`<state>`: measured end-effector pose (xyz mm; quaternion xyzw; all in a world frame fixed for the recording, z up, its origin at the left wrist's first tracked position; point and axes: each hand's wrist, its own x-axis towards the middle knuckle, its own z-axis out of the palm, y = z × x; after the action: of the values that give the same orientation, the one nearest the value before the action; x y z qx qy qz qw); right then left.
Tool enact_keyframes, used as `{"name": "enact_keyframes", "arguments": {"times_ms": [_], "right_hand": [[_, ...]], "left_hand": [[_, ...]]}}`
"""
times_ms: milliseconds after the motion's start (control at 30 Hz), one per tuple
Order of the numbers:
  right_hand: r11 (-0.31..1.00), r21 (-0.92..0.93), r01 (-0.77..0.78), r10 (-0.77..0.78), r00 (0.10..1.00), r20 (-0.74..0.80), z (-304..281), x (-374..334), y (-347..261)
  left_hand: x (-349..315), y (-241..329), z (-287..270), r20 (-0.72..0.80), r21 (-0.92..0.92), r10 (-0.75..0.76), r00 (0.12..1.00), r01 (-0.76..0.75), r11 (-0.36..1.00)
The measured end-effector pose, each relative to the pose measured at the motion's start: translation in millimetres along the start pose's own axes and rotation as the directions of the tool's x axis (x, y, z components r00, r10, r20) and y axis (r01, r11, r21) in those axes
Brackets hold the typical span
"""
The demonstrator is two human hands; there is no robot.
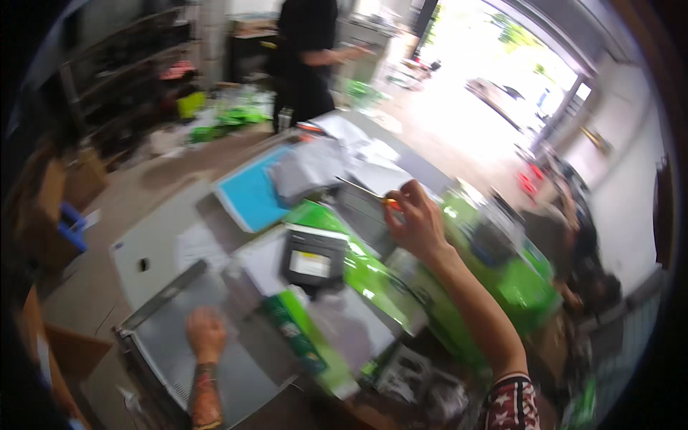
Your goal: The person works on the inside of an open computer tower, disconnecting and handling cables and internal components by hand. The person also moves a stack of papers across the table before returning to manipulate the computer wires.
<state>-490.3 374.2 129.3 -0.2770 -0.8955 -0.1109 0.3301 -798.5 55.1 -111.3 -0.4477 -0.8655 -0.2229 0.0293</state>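
Observation:
My right hand (417, 218) is raised over the far side of the table, its fingers closed around the orange and yellow handle of a screwdriver (360, 188). The thin metal shaft points away to the left. Low on the left, my left hand (206, 333) rests on a flat grey metal panel (247, 380) with a raised edge; blur smears its fingers. Between my hands lies a black box-shaped device (314, 256) with a white and yellow label. Beneath and beside it are a green plastic bag (369, 269) and a narrow green box (297, 333).
A blue sheet (252, 188) and crumpled white paper (373, 161) lie at the table's far side. Shiny green packages (512, 287) crowd the right. Beyond the table stands a person in black (304, 64). Cardboard boxes (54, 208) and a shelf (129, 72) are on the left.

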Motion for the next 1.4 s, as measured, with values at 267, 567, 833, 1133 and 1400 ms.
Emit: {"name": "enact_keyframes", "arguments": {"times_ms": [267, 567, 833, 1133, 1400], "right_hand": [[0.911, -0.31, -0.271, 0.297, 0.954, 0.04, -296.5, -235.6, 9.2], [0.379, -0.202, -0.903, 0.838, 0.428, -0.338, -488.9, -529.2, -23.9], [0.142, 0.199, -0.97, 0.983, 0.115, -0.142, -533.2, -686.3, 57.1], [0.153, 0.892, -0.426, 0.967, -0.121, -0.224, -463.1, -897.4, 132.3], [0.149, 0.974, -0.171, 0.986, -0.049, -0.159, -441.9, -904.4, 162.6]], "left_hand": [[28.7, -73.3, 28.9, -0.244, -0.041, 0.168, 0.955, -0.183, 0.982], [-10.8, 20.2, -51.9, -0.065, 0.001, 0.299, 0.952, -0.299, 0.954], [-95.7, 75.9, -70.4, -0.322, -0.183, 0.194, 0.927, -0.262, 0.948], [-286.5, 359.7, -157.2, -0.218, -0.394, 0.377, 0.9, -0.435, 0.81], [-444.4, 539.6, -140.7, 0.09, -0.404, 0.954, 0.286, -0.865, 0.297]]}}
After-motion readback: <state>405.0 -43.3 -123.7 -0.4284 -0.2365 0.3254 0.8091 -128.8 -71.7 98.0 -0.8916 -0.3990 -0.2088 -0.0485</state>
